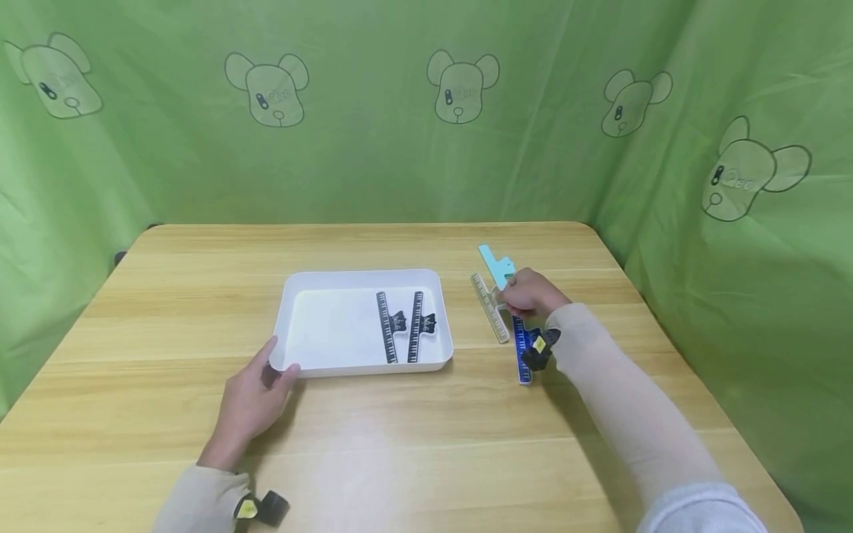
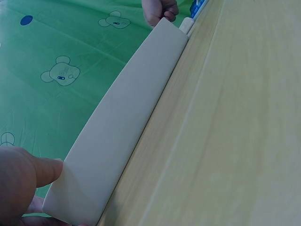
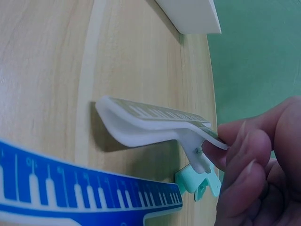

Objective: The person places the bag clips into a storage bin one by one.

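My right hand (image 1: 529,292) pinches the handle of a gold-beige clip (image 1: 489,307) with a piano-key pattern. In the right wrist view, thumb and fingertips close on the tab of that clip (image 3: 155,115), its long jaw low over the table. A blue piano-key clip (image 1: 522,348) lies nearer me, partly hidden by the wrist strap. Beyond the hand is a turquoise clip (image 1: 496,265). My left hand (image 1: 253,396) grips the front left corner of a white tray (image 1: 360,371), the thumb against its outer wall. Two black piano-key clips (image 1: 386,326) lie side by side in the tray's right half.
The wooden table (image 1: 373,459) carries the tray left of centre and the loose clips to its right. Green curtains (image 1: 373,163) with printed bear heads hang behind and along both sides. Each wrist wears a small black device (image 1: 272,508).
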